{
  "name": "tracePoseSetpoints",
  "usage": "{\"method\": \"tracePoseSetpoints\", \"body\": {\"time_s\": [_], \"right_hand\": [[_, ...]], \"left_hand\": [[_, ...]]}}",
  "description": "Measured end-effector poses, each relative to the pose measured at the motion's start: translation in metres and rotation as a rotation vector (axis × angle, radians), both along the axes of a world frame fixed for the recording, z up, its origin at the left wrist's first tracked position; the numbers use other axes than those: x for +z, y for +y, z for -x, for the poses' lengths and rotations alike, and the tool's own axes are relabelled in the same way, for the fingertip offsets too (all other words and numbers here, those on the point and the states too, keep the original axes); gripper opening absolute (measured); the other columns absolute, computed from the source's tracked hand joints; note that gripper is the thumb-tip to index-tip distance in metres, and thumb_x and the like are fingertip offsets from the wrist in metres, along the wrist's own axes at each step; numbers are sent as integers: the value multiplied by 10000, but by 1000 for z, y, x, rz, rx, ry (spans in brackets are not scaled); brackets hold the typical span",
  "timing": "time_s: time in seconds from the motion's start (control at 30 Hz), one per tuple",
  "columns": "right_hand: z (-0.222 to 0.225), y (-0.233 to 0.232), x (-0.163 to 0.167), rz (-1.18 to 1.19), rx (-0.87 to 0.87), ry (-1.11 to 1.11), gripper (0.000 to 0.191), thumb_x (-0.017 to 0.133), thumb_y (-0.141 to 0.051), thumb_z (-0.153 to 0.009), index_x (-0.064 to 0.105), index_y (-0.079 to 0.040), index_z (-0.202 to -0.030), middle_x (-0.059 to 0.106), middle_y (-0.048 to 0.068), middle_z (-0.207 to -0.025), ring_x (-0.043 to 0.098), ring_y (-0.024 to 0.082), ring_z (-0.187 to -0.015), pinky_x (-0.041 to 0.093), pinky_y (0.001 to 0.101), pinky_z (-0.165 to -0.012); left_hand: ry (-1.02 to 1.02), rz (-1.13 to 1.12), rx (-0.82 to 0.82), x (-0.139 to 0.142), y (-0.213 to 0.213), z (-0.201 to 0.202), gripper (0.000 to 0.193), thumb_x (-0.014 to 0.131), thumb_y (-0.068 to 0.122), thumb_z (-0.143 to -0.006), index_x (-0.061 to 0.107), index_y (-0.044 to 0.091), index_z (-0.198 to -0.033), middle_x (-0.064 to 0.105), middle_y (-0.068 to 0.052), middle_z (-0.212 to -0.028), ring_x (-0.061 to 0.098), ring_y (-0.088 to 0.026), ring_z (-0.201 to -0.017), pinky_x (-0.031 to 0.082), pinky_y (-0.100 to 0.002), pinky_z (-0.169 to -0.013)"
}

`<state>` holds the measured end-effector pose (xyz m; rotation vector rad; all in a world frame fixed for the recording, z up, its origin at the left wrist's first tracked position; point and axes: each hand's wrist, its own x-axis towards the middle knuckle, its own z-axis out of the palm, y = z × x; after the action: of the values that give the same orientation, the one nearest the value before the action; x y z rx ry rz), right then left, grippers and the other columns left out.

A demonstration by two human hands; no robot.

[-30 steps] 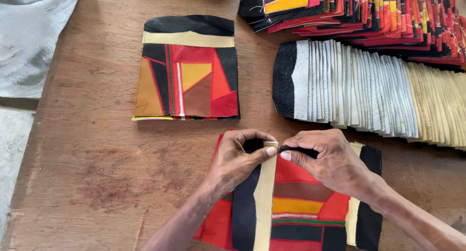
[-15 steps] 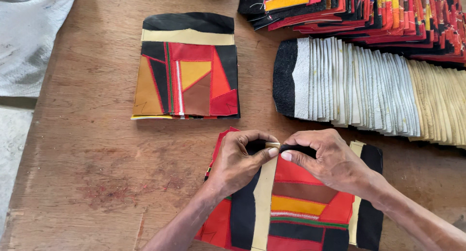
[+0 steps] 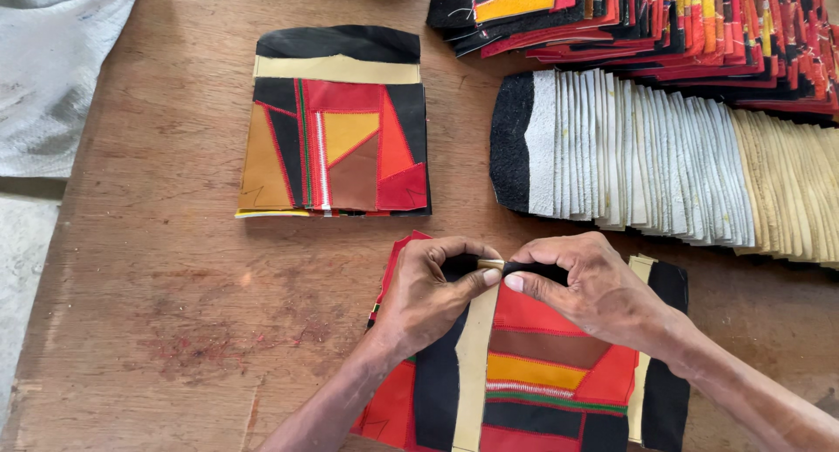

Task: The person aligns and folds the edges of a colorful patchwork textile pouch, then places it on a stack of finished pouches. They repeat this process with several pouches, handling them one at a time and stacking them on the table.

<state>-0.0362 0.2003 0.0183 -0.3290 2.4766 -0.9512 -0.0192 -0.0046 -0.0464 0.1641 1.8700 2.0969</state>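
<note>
A patchwork leather panel [image 3: 542, 373] in red, black, brown and yellow lies on the wooden table [image 3: 175, 312] in front of me. A cream strip [image 3: 474, 365] runs down it. My left hand [image 3: 428, 290] and my right hand [image 3: 590, 286] both pinch the strip's top end at the panel's upper edge, thumbs meeting there. A second, finished patchwork panel [image 3: 336, 142] with a black and cream top band lies flat further back, to the left.
A fanned row of white and cream leather pieces [image 3: 664, 159] with one black piece lies at the right. Behind it sits a stack of red, black and yellow patchwork pieces [image 3: 655, 24]. A grey cloth [image 3: 52, 67] hangs over the table's left edge.
Both hands stay pinched on the strip's top end; the fingers have shifted only slightly.
</note>
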Motion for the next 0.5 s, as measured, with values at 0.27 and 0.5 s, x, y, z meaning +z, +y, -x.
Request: {"method": "tracePoseSetpoints", "body": {"time_s": [0.27,0.5], "right_hand": [[1,1,1,-69,-18,-105,248,753,-276,-868,786,-84,-1021,582,69,-561,445,111,-518,407,337,-481],[2,3,-5,-32,62,-19,224,669,-241,-902,749,-46,-981,645,78,-598,530,155,-497,461,348,-495]], "left_hand": [[204,226,0,16,0,-7,164,752,100,-876,755,30,-1025,788,-74,-855,730,-73,-738,564,-268,-650],[187,274,-3,19,1,-4,150,705,142,-917,756,49,-1023,775,-94,-781,708,-112,-645,550,-292,-589]]}}
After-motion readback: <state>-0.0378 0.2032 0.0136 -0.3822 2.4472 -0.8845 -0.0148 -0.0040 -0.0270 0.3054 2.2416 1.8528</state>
